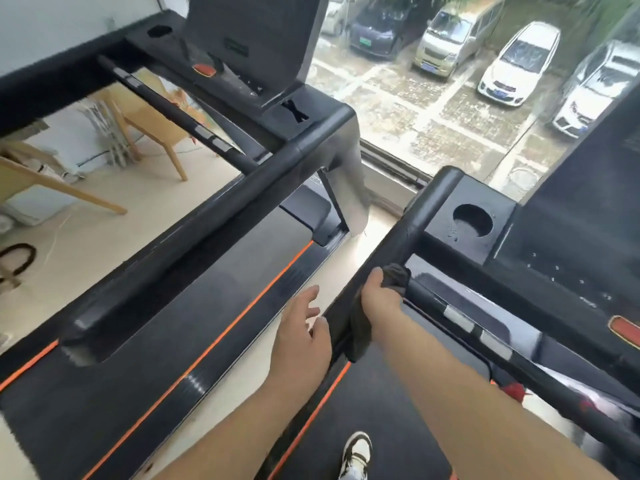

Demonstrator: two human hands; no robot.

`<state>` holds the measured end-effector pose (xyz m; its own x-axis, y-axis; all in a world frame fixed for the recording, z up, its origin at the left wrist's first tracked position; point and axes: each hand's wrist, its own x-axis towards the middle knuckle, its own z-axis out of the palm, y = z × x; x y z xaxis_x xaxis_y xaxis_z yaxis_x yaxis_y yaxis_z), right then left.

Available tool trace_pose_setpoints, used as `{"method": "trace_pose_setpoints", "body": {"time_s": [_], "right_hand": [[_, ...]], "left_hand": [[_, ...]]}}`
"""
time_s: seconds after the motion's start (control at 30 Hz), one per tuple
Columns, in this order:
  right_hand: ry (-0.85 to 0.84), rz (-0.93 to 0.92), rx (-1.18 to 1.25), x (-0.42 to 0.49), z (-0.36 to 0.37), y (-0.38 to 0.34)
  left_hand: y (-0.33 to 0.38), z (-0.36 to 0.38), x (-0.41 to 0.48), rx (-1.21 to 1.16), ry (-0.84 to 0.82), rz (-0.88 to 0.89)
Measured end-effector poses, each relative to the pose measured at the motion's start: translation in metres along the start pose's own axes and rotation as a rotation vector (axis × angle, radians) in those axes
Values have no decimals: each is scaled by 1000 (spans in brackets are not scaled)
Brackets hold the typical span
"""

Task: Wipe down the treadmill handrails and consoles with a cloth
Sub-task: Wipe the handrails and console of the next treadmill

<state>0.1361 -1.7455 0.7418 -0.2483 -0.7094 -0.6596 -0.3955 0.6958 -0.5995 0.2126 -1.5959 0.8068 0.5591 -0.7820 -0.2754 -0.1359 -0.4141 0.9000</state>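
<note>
I stand on the right-hand treadmill. My right hand grips a dark cloth wrapped over this treadmill's left handrail, just below the corner by the cup holder. Part of the cloth hangs down under my wrist. My left hand hovers beside the same rail, fingers relaxed and spread, holding nothing. The console with its round cup holder lies ahead to the right, speckled with drops. A crossbar with silver sensor plates runs below it.
A second treadmill stands to the left, with its handrail, console and orange-edged belt. Wooden chairs stand beyond it. A window ahead overlooks parked cars. My shoe is on the belt.
</note>
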Motion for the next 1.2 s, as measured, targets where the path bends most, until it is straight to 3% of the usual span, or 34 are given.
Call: {"method": "trace_pose_setpoints", "body": {"time_s": [0.17,0.33,0.5,0.57,0.67,0.87,1.07,1.2], "right_hand": [[11,56,85,-8,-8,-7],[-31,-57,60,-57,15,64],[-213,-42,69,-113,42,131],[-148,-32,128,-110,41,115],[-34,34,-9,-93,34,79],[-94,33,-33,-67,-16,15],[-106,-196,-41,-115,-46,14],[31,-428,106,-125,-76,-6]], "left_hand": [[12,28,-8,12,91,104],[6,12,-12,78,205,147],[-10,-9,5,257,-15,-11],[-17,-17,9,395,-101,-1],[-22,-27,15,444,-140,41],[-27,-35,21,404,-221,123],[-20,-22,32,315,-210,165],[2,-2,45,239,-125,210]]}}
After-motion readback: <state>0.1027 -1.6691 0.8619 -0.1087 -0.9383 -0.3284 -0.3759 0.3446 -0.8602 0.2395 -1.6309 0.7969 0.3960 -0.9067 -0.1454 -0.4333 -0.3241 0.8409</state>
